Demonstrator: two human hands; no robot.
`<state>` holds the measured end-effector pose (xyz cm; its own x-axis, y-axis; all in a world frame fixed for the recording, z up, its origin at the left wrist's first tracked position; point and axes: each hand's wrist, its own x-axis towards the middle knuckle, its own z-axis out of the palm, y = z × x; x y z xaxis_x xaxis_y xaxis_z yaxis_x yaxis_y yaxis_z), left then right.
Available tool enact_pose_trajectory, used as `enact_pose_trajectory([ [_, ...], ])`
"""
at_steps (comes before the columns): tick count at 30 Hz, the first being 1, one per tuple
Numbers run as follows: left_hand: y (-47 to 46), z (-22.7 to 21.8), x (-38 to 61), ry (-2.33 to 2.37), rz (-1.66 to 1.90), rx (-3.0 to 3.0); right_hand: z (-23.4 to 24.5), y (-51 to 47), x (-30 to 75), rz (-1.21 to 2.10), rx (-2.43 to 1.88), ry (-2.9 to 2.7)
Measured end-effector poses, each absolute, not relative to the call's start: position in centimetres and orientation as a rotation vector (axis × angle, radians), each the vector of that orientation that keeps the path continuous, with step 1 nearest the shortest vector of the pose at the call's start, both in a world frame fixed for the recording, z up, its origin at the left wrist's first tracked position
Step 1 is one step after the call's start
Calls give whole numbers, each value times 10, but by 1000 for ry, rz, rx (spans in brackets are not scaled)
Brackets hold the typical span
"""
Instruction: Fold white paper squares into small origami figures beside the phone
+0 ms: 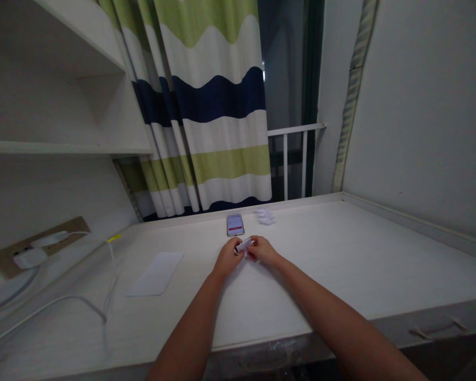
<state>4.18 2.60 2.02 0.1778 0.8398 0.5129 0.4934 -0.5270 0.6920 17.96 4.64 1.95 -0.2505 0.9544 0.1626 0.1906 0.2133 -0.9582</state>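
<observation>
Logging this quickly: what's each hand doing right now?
Left hand: closed, pinching a small folded white paper.
Right hand: closed, pinching the same paper.

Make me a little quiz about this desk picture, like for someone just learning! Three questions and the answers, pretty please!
1. True or false: the flat black smartphone with a lit screen lies farther from the person than the left hand and the right hand.
2. Pick one: which colour is not on the wide striped cloth curtain? A navy blue, B lime green, C red.
3. Fill the gap: the fingers of both hands pinch a small folded white paper, and the pale rounded rectangular pad on the white desk lies nearer the ____ hand.

Key: 1 true; 2 C; 3 left.
</observation>
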Motion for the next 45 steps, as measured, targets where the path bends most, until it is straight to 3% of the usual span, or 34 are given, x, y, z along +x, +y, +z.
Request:
enact_pose_trajectory([
  [8,25,23,40,1336,1351,1764,22,48,176,1308,-876,-1358],
  [15,25,30,38,1033,1344,1285,20,49,176,1240,-719,-1371],
  [21,32,25,35,1136,1444,1291,17,51,175,1239,-717,-1455],
  [29,33,26,36,1135,1481,1419,19,44,180,771,-882,-1763],
  [45,35,22,38,1182,1511,1352,23,34,176,404,-938,-1892],
])
